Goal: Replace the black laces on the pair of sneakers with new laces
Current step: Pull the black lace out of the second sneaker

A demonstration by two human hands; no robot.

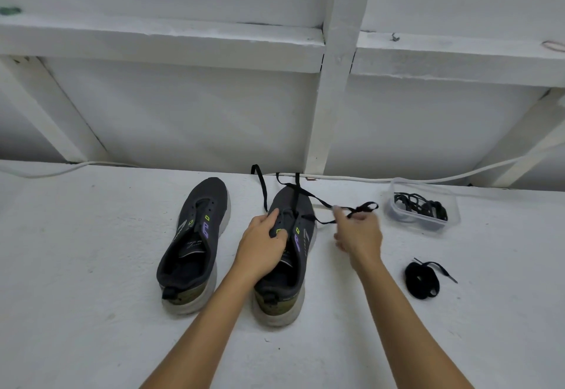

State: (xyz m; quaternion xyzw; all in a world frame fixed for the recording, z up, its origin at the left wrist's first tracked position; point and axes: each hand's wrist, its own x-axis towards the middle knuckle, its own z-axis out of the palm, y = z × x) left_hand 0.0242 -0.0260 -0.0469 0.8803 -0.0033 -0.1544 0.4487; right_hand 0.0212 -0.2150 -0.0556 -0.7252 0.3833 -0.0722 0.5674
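A single head-worn, wide-angle camera is looking forward and down from above the person's forearms, facing a white wall (pixel 183 113) with framing. It is sitting close over the white bench (pixel 91 266), taking in both sneakers (pixel 195 235) and the bench's far edge.

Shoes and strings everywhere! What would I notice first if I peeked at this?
First, two hands working on the right sneaker: the left hand grips its middle while the right hand pulls a black lace out sideways. The left sneaker beside it has no lace, and a clear tub of dark laces sits far right.
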